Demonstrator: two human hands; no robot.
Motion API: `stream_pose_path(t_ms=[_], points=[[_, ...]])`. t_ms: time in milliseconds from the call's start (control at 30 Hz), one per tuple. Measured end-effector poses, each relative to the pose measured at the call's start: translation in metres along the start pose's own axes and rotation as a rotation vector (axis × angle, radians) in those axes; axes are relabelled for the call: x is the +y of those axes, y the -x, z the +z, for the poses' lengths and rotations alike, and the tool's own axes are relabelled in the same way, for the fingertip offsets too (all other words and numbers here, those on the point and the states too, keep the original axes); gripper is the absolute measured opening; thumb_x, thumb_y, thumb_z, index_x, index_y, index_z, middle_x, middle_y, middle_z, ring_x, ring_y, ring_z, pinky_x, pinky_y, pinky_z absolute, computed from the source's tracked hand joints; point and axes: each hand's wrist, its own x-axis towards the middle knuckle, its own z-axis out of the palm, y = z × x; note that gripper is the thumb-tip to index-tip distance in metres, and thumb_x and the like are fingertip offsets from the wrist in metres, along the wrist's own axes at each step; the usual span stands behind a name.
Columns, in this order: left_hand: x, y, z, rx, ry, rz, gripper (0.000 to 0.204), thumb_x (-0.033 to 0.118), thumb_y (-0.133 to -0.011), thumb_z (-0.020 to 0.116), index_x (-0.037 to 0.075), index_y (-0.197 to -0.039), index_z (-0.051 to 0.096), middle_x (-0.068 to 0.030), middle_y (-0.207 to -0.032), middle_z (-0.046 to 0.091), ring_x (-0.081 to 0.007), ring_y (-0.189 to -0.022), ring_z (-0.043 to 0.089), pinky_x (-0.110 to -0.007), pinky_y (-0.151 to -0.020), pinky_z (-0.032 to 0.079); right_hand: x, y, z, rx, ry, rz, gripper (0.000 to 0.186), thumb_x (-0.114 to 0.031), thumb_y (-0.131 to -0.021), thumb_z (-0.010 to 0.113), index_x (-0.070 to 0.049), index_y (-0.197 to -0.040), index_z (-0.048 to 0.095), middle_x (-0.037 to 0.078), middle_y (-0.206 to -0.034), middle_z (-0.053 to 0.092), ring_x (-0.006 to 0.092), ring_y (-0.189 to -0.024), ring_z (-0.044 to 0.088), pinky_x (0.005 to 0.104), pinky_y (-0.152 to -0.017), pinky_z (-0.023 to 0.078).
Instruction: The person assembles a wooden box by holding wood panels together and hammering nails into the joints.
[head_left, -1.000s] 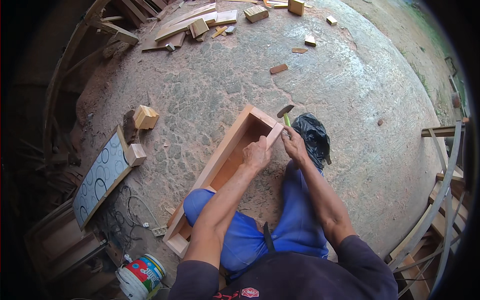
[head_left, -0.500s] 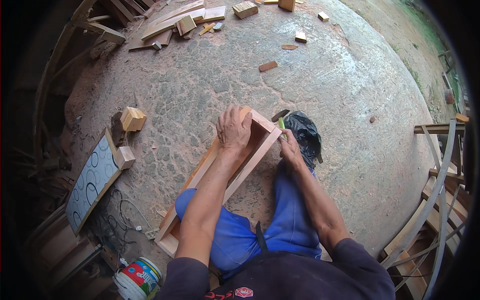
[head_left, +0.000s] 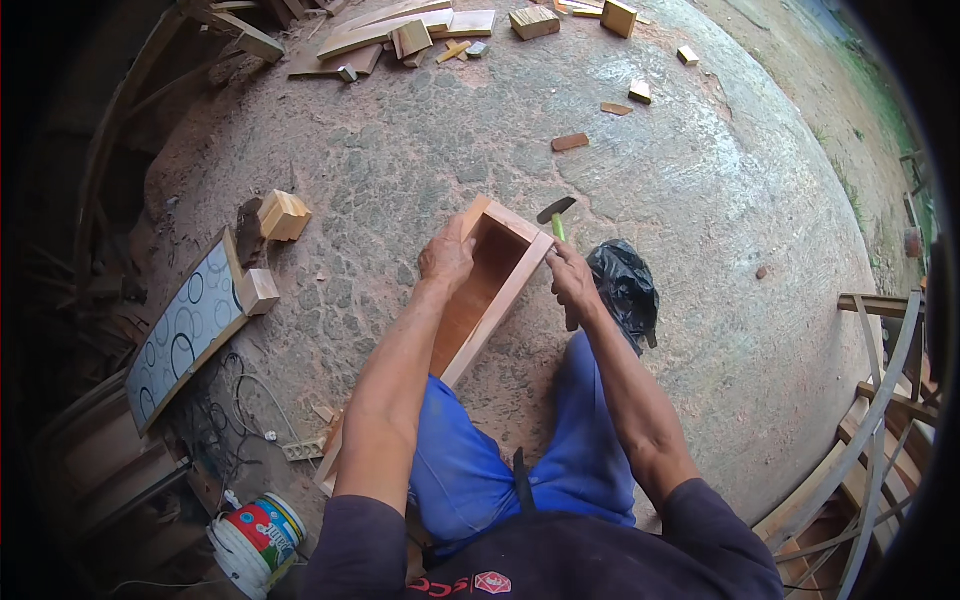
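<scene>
A rough concrete floor (head_left: pixel 740 380), cracked and dusted with debris, spreads around the seated or crouching person, whose legs are in blue trousers (head_left: pixel 460 450). The long wooden box (head_left: pixel 497 312) slants away from the left leg, its open side up and its reddish-brown inside showing; the left forearm hides much of its near end. A heap of planks (head_left: pixel 385 33) lies at the far edge of the floor. To the left, a panel printed with circles (head_left: pixel 185 330) stands tilted, a pale block (head_left: pixel 258 291) against its right edge. A white paint bucket (head_left: pixel 260 540) with a coloured label sits at the lower left, and a crumpled black plastic bag (head_left: pixel 625 285) just beside the right wrist.

The left hand (head_left: pixel 447 257) grasps the box's left long side near the far end, some fingertips hidden. The right hand (head_left: pixel 572 275) has its fingers wrapped around the green handle of a hammer (head_left: pixel 557 225), dark head upward, by the box's far right corner; whether they touch the wood cannot be told. Smaller still are a power strip (head_left: pixel 303 450) near the box's near end and a brown offcut (head_left: pixel 570 142) beyond the hammer.
</scene>
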Motion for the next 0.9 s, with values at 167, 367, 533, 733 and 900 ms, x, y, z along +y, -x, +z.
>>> stream_pose_path(t_ms=[167, 367, 533, 733, 900], points=[[-0.001, 0.003, -0.006, -0.002, 0.03, 0.092, 0.036, 0.026, -0.095, 0.061, 0.014, -0.126, 0.047, -0.0207, -0.117, 0.066, -0.0435, -0.108, 0.064, -0.054, -0.089, 0.05, -0.002, 0.003, -0.007, -0.015, -0.023, 0.004, 0.039, -0.031, -0.104, 0.048, -0.013, -0.137, 0.059, 0.0, -0.08, 0.059, 0.0069, -0.05, 0.047, 0.0256, -0.043, 0.038], [-0.012, 0.005, 0.002, -0.099, 0.095, 0.052, 0.043, 0.026, -0.096, 0.06, 0.01, -0.132, 0.044, -0.0208, -0.128, 0.06, -0.0419, -0.118, 0.059, -0.053, -0.095, 0.048, 0.018, -0.008, 0.008, 0.09, 0.088, -0.119, 0.035, -0.029, -0.105, 0.049, -0.013, -0.134, 0.061, 0.005, -0.087, 0.063, 0.0135, -0.064, 0.052, 0.0301, -0.056, 0.04], [-0.028, -0.005, 0.015, 0.14, -0.148, 0.247, 0.057, 0.037, -0.095, 0.062, 0.007, -0.14, 0.043, -0.0181, -0.137, 0.054, -0.0396, -0.128, 0.051, -0.051, -0.102, 0.044, 0.018, -0.013, 0.008, 0.173, 0.361, -0.297, 0.033, -0.023, -0.104, 0.049, -0.008, -0.13, 0.061, 0.025, -0.107, 0.069, 0.0392, -0.102, 0.067, 0.0452, -0.09, 0.05], [-0.031, 0.073, -0.016, -0.143, -0.048, 0.535, 0.089, 0.059, -0.084, 0.071, 0.005, -0.148, 0.04, -0.0204, -0.144, 0.047, -0.0393, -0.129, 0.05, -0.048, -0.108, 0.042, 0.025, -0.013, 0.012, 0.261, 0.36, -0.347, 0.031, -0.024, -0.104, 0.046, -0.009, -0.127, 0.061, 0.027, -0.106, 0.068, 0.0448, -0.105, 0.065, 0.0497, -0.091, 0.049], [-0.054, 0.14, 0.013, -0.467, 0.161, 0.309, 0.072, 0.046, -0.084, 0.075, 0.003, -0.136, 0.05, -0.0201, -0.124, 0.063, -0.0409, -0.114, 0.062, -0.05, -0.095, 0.049, 0.019, -0.011, 0.017, 0.252, 0.274, -0.322, 0.032, -0.028, -0.104, 0.047, -0.008, -0.124, 0.062, 0.027, -0.103, 0.069, 0.046, -0.101, 0.065, 0.0506, -0.088, 0.05]])
